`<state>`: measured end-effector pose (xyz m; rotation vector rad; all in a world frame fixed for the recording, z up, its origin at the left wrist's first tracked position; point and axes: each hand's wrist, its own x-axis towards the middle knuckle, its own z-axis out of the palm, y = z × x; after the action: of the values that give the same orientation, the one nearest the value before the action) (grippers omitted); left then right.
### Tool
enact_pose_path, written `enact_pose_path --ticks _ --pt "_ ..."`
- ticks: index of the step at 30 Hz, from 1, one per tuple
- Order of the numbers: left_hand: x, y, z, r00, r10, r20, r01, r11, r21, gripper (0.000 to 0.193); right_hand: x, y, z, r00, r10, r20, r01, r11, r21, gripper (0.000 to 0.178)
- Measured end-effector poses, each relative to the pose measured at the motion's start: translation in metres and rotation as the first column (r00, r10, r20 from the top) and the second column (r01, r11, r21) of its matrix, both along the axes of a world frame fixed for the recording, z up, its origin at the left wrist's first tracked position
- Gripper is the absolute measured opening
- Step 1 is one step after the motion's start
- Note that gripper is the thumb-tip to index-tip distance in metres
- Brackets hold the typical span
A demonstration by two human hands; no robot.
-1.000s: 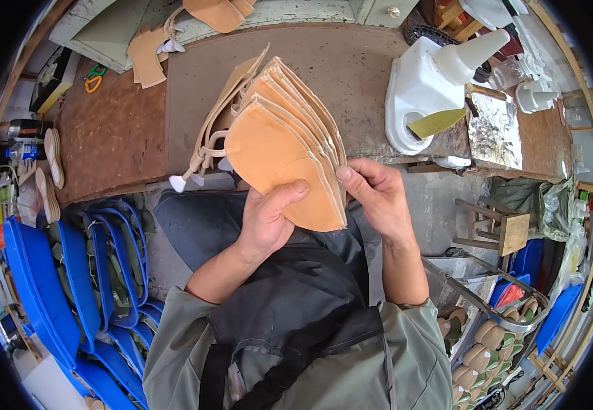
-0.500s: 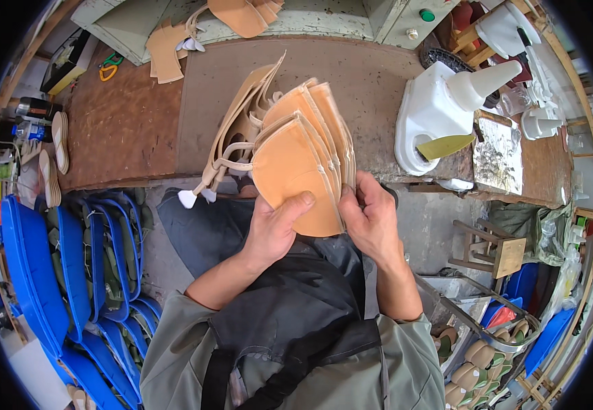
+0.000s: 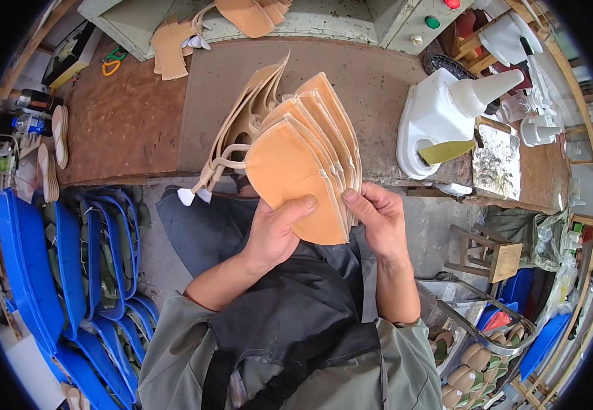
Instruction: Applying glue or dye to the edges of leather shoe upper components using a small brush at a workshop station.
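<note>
A fanned stack of tan shoe uppers [image 3: 289,171] is held up in front of me, its stitched edges spread toward the right. My left hand [image 3: 276,232] grips the stack from below, thumb pressed flat on the front piece and the other fingers hidden behind. At the lower right edges, my right hand [image 3: 379,222] is closed, with its thumb and fingers pinching the layers. Thin tan straps [image 3: 218,164] hang off the left side of the stack, ending in white tips [image 3: 186,197].
A brown workbench [image 3: 125,130] runs across ahead, with more tan pieces [image 3: 171,48], scissors [image 3: 112,61] and a white plastic bottle [image 3: 429,113] holding a yellow-green piece. Blue trays [image 3: 33,266] stand at the left. A wooden stool [image 3: 504,262] and a metal-framed rack [image 3: 446,301] are at the right.
The uppers are fanned wider, more edges showing, and the front piece sits slightly lower. My right hand has shifted a little to the right and down along the edges. My left hand keeps its grip.
</note>
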<state>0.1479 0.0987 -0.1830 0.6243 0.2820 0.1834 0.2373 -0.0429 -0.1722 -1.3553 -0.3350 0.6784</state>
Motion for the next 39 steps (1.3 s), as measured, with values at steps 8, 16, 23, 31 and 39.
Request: enact_pose_path --ticks 8,16,23,31,39 --pt "-0.012 0.020 0.005 1.000 0.013 -0.009 -0.013 0.999 0.034 0.038 -0.002 0.018 -0.002 0.986 0.046 0.163 -0.011 0.978 -0.208 0.013" --pt "0.000 -0.012 -0.024 0.982 0.100 0.162 -0.169 0.853 0.494 0.061 -0.001 0.003 -0.016 0.935 0.011 0.354 0.080 0.967 -0.242 0.020" --pt "-0.005 -0.001 -0.032 0.956 0.107 0.272 -0.258 0.746 0.615 0.058 -0.017 0.016 -0.012 0.807 0.044 0.589 0.220 0.904 -0.367 0.034" --pt "-0.015 0.034 0.015 0.993 0.117 -0.030 -0.118 0.993 -0.007 0.032 -0.017 0.024 0.012 0.994 0.026 -0.105 -0.032 0.998 -0.057 0.029" --pt "0.004 0.012 0.010 0.995 0.085 -0.060 -0.082 0.996 0.045 0.032 -0.008 0.010 -0.002 0.997 0.029 -0.067 -0.039 0.988 -0.151 0.025"
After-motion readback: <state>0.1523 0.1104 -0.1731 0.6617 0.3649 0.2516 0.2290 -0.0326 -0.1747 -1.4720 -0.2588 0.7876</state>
